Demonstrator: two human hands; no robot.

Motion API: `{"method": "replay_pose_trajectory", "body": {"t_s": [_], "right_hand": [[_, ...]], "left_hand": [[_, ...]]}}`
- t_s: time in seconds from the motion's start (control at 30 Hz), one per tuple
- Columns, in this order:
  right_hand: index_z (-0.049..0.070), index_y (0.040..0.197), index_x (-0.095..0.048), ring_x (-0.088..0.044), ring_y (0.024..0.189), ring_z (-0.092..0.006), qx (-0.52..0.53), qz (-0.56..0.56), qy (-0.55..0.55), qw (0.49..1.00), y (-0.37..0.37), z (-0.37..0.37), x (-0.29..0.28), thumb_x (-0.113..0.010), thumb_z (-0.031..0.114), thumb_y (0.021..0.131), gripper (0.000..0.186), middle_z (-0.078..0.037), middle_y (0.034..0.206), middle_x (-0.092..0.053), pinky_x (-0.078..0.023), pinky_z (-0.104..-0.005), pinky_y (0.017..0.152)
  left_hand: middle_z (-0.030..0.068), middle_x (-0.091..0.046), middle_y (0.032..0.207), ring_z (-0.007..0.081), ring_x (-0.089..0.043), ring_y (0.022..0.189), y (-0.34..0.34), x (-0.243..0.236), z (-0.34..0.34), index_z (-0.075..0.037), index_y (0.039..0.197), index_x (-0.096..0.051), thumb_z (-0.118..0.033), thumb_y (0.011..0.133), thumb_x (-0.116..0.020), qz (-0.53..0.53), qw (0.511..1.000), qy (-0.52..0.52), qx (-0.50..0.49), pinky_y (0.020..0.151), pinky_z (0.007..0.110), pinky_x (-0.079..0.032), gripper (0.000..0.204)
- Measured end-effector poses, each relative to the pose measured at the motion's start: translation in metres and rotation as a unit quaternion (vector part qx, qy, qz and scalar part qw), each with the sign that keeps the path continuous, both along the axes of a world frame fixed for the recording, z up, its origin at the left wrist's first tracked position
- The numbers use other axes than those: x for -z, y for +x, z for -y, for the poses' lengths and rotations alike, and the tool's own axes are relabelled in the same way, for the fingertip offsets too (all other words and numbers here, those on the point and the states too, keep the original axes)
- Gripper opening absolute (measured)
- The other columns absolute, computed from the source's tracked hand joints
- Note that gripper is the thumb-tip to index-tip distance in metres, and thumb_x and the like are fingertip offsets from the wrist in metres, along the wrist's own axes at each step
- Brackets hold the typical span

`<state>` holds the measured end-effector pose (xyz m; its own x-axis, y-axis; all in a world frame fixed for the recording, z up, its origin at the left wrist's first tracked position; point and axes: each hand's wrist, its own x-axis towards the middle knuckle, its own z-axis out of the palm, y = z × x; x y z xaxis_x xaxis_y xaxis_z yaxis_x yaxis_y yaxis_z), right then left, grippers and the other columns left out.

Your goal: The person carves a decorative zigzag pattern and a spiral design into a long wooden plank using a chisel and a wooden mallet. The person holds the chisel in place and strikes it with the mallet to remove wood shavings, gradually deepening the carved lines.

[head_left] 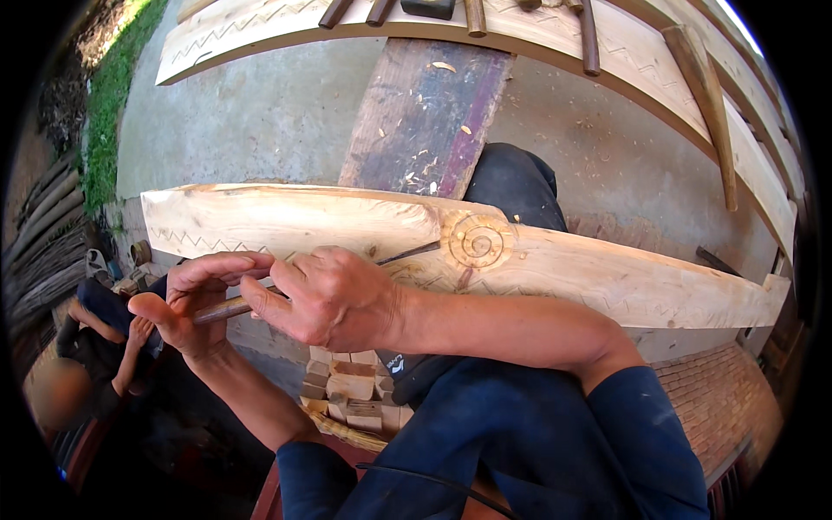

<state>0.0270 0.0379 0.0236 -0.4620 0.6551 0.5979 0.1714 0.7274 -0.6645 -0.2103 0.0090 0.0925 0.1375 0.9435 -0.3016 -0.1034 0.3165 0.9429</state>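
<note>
A pale wooden board (624, 277) lies across my lap, carved with a spiral rosette (477, 241) and zigzag lines. My right hand (334, 299) grips a chisel (221, 310) with a wooden handle; its thin dark blade reaches right to the wood just left of the rosette. My left hand (199, 303) is curled around the handle's rear end, its thumb sticking out, and sits left of my right hand. The blade's part beneath my right hand is hidden.
Another carved beam (217, 48) curves behind, bearing several tools and a long wooden mallet or stick (702, 95). A worn plank (407, 113) with shavings lies under it. Wood blocks (355, 386) sit below. At left, another person (95, 347) sits near stacked poles (43, 234).
</note>
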Motion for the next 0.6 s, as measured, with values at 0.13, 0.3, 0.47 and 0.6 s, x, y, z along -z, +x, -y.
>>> {"method": "replay_pose_trajectory", "body": {"t_s": [0.13, 0.3, 0.47, 0.6], "right_hand": [[0.000, 0.116, -0.074, -0.066, 0.061, -0.0184, -0.004, 0.009, -0.004, 1.000, -0.001, 0.001, 0.000, -0.072, 0.014, 0.087, 0.032, -0.006, 0.075, -0.058, -0.054, -0.0318, 0.053], [0.000, 0.116, -0.074, -0.068, 0.062, -0.0185, -0.013, 0.016, -0.008, 1.000, -0.002, 0.000, 0.001, -0.074, 0.015, 0.089, 0.031, -0.007, 0.076, -0.060, -0.055, -0.0319, 0.054], [0.000, 0.116, -0.074, -0.070, 0.064, -0.0198, -0.026, 0.016, -0.019, 0.999, -0.001, -0.001, 0.000, -0.075, 0.017, 0.093, 0.029, -0.008, 0.077, -0.062, -0.056, -0.0334, 0.055], [0.000, 0.115, -0.074, -0.070, 0.063, -0.0207, -0.030, 0.011, -0.031, 0.999, -0.003, -0.001, 0.004, -0.075, 0.018, 0.094, 0.028, -0.008, 0.077, -0.061, -0.056, -0.0343, 0.055]], "left_hand": [[0.0363, -0.076, 0.114, 0.0422, -0.078, 0.107, 0.003, -0.002, -0.002, 0.020, 0.110, -0.075, -0.107, 0.082, -0.024, 0.001, 1.000, -0.005, 0.005, 0.100, 0.049, -0.061, 0.140], [0.0356, -0.077, 0.112, 0.0395, -0.079, 0.103, 0.003, 0.000, 0.000, 0.020, 0.108, -0.075, -0.106, 0.083, -0.025, -0.003, 1.000, -0.011, 0.002, 0.096, 0.046, -0.063, 0.138], [0.0345, -0.077, 0.111, 0.0376, -0.079, 0.100, 0.000, 0.006, 0.002, 0.021, 0.106, -0.076, -0.105, 0.084, -0.026, -0.016, 1.000, -0.012, 0.001, 0.094, 0.044, -0.063, 0.137], [0.0358, -0.077, 0.115, 0.0382, -0.079, 0.103, -0.006, 0.012, 0.006, 0.021, 0.115, -0.073, -0.105, 0.085, -0.026, -0.018, 1.000, -0.015, -0.008, 0.095, 0.044, -0.063, 0.137]]}}
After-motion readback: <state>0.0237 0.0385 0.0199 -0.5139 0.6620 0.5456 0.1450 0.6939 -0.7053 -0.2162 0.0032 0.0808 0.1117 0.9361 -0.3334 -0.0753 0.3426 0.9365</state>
